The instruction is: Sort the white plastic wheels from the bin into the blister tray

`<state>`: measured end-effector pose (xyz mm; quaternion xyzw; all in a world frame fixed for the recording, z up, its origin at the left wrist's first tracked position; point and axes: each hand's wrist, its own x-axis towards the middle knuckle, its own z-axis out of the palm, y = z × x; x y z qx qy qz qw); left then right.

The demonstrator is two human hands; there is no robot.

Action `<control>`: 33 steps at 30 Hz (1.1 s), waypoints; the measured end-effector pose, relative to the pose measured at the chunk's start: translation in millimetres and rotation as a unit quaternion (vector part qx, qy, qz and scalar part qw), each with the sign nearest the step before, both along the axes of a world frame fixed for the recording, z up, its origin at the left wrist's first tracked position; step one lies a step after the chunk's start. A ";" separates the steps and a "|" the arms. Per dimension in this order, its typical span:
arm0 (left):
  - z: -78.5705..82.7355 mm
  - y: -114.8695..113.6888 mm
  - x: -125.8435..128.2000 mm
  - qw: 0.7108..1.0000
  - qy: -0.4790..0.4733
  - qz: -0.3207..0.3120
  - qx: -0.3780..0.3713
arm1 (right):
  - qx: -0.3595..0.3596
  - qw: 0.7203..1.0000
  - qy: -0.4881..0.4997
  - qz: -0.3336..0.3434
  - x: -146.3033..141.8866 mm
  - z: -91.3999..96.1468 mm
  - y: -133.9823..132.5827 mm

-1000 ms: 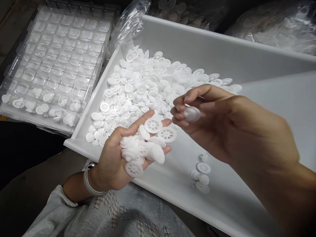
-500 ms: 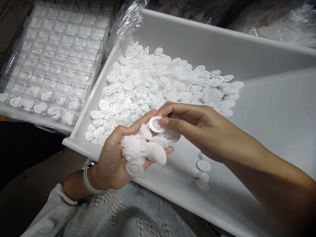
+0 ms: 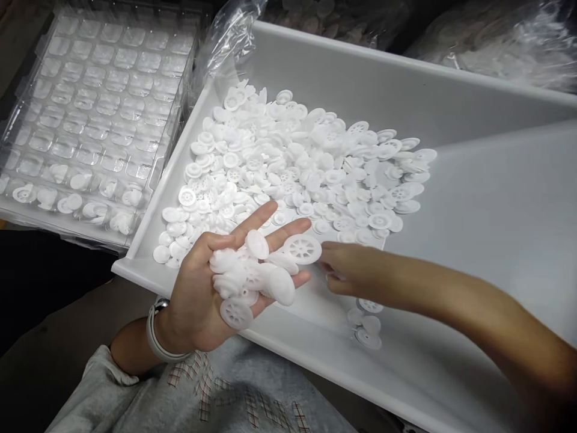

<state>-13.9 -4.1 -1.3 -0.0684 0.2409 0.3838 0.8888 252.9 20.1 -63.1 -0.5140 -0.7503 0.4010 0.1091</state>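
My left hand (image 3: 202, 288) is palm up over the near left part of the white bin (image 3: 473, 210), fingers spread beneath a loose heap of small white plastic wheels (image 3: 252, 273). One larger spoked wheel (image 3: 302, 249) lies at its fingertips. Just right of that wheel is my right hand (image 3: 351, 267), back upward, low in the bin. Its fingers are curled and partly hidden, so anything in them cannot be made out. Beyond both hands spreads a big pile of similar white wheels (image 3: 288, 156).
A clear plastic tray (image 3: 99, 108) with many pockets stands left of the bin; its near pockets hold white pieces. Several loose wheels (image 3: 369, 325) lie near the bin's front wall. Clear plastic bags (image 3: 505, 48) are behind the bin, and another bag (image 3: 232, 39) hangs over its back left corner.
My right hand has left the left palm and moved right and down into the bin. The small spoked wheel it pinched no longer shows there. My left hand still carries its heap.
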 end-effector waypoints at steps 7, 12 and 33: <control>-0.8 -0.7 3.4 1.000 -0.006 -0.013 0.005 | -0.067 0.968 -0.218 0.100 21.3 16.6 -36.2; 0.6 -1.3 6.3 1.000 0.015 -0.010 -0.004 | 0.059 0.985 -0.147 0.072 -9.4 74.6 -21.4; -1.2 -0.9 7.6 0.999 0.019 0.026 -0.012 | 0.034 0.999 0.029 0.004 -86.3 82.8 51.5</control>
